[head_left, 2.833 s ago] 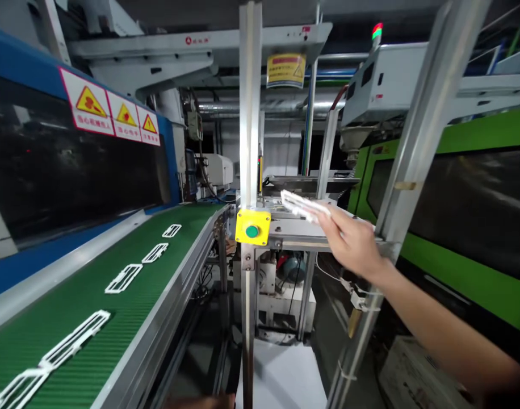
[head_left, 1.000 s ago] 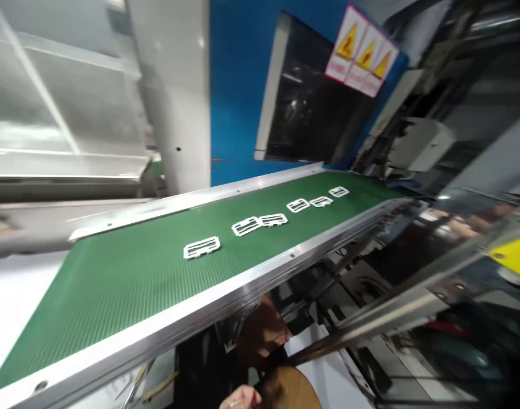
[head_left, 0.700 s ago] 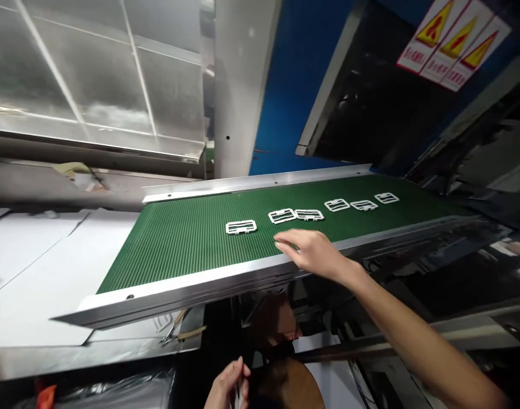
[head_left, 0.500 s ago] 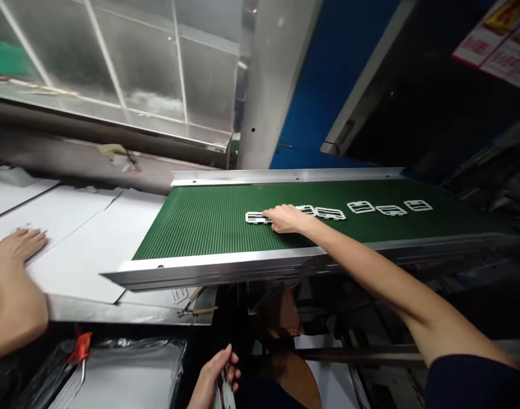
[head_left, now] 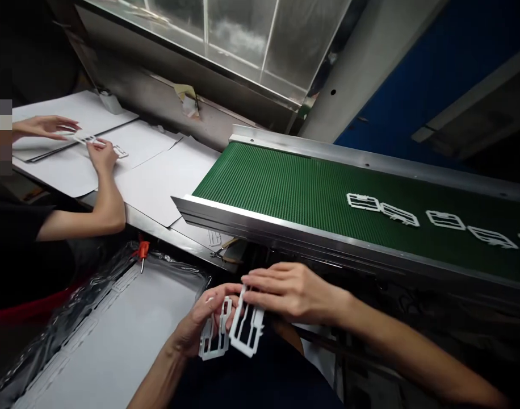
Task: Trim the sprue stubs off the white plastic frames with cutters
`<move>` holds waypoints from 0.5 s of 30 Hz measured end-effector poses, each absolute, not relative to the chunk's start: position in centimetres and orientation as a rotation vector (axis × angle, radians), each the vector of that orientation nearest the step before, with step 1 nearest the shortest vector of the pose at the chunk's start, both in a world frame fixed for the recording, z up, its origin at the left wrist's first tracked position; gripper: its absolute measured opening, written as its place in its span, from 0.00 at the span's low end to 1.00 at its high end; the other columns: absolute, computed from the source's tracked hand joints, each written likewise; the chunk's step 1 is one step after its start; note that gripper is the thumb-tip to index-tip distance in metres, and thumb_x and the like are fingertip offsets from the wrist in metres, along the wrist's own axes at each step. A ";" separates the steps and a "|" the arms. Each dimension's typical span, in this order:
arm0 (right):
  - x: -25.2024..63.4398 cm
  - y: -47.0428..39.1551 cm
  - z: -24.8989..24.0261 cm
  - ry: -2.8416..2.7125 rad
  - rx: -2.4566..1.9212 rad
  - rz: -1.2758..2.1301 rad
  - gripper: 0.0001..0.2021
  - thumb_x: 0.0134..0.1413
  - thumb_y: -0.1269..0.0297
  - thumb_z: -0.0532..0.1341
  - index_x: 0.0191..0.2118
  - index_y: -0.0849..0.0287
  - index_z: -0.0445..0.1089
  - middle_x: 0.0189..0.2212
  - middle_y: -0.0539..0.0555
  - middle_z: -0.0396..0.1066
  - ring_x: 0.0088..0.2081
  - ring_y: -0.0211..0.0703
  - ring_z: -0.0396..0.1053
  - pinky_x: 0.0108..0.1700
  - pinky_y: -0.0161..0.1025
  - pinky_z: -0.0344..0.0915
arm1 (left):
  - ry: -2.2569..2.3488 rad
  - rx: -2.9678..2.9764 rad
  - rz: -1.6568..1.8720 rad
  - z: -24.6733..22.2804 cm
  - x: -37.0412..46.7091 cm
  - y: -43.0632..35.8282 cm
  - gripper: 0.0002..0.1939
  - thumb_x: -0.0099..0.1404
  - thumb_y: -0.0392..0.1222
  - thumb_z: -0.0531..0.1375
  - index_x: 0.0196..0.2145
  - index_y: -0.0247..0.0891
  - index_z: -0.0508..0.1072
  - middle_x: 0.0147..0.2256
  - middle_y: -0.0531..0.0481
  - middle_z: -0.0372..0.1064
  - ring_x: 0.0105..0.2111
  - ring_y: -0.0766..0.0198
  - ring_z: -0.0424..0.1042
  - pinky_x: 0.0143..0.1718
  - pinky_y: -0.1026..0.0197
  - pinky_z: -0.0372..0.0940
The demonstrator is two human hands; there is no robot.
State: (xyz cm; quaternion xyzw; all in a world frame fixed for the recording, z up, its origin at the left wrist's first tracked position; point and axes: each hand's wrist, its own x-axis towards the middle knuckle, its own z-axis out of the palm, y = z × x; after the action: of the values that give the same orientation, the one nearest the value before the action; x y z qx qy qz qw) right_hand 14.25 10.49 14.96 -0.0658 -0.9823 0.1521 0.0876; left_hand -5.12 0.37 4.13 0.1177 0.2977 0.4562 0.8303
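Observation:
Low in front of me, my left hand (head_left: 204,312) is closed around a white plastic frame (head_left: 215,335) with slots in it. Beside it, my right hand (head_left: 292,292) grips a second white plastic frame (head_left: 248,326), its fingers over the upper end. The two frames hang close together; whether they touch, I cannot tell. Several more white frames (head_left: 362,202) lie on the green conveyor belt (head_left: 260,176), ahead and to the right of my hands.
At left, a co-worker's hands (head_left: 102,153) hold a white frame over white sheets (head_left: 158,182) on the bench. Cutters with yellow handles (head_left: 226,250) lie at the bench edge. Below stands a plastic-lined box (head_left: 128,318) with an orange-handled tool (head_left: 143,250) at its rim.
My right hand has come off the belt with a white frame and is now beside my left hand. The view has swung left. The co-worker now holds a frame.

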 end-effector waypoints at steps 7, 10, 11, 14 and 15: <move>10.7 10.4 2.8 -2.717 -0.733 0.665 0.26 0.52 0.75 0.49 0.59 0.59 0.57 0.49 0.54 0.69 0.47 0.39 0.68 0.50 0.38 0.63 | 1.040 0.338 0.977 3.3 -6.5 -1.6 0.10 0.56 0.43 0.64 0.28 0.35 0.69 0.23 0.53 0.65 0.21 0.69 0.63 0.22 0.68 0.58; 8.4 13.3 -1.9 -2.825 -1.136 0.594 0.19 0.55 0.74 0.48 0.51 0.60 0.65 0.42 0.56 0.72 0.45 0.43 0.68 0.52 0.40 0.60 | 1.192 0.310 1.031 2.6 -6.5 -2.6 0.11 0.55 0.45 0.64 0.29 0.36 0.69 0.25 0.51 0.67 0.22 0.66 0.66 0.22 0.67 0.60; 7.6 14.3 -3.3 -2.857 -1.165 0.588 0.17 0.56 0.73 0.50 0.50 0.61 0.66 0.43 0.58 0.71 0.47 0.45 0.66 0.53 0.41 0.58 | 1.216 0.305 1.044 2.5 -6.4 -3.0 0.11 0.54 0.45 0.65 0.29 0.36 0.69 0.25 0.51 0.67 0.22 0.65 0.67 0.22 0.66 0.60; 6.0 16.7 -6.5 -2.957 -1.135 0.599 0.24 0.52 0.66 0.59 0.55 0.65 0.60 0.55 0.64 0.59 0.57 0.52 0.55 0.57 0.44 0.52 | 1.246 0.262 1.074 2.4 -6.4 -4.0 0.10 0.53 0.42 0.65 0.29 0.37 0.69 0.24 0.52 0.67 0.21 0.64 0.67 0.22 0.66 0.61; 5.7 17.3 -7.3 -2.993 -1.119 0.607 0.32 0.48 0.63 0.63 0.58 0.66 0.56 0.58 0.66 0.54 0.59 0.54 0.51 0.58 0.46 0.50 | 1.253 0.238 1.088 2.5 -6.4 -4.3 0.10 0.53 0.42 0.65 0.29 0.37 0.69 0.24 0.52 0.67 0.21 0.64 0.67 0.22 0.66 0.61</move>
State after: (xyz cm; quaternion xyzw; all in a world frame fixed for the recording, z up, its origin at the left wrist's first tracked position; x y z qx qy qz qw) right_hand 5.71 17.29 -7.28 -0.3436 -0.9188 0.1864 -0.0555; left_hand -6.35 -4.27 2.45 0.1057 0.5556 0.4826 0.6688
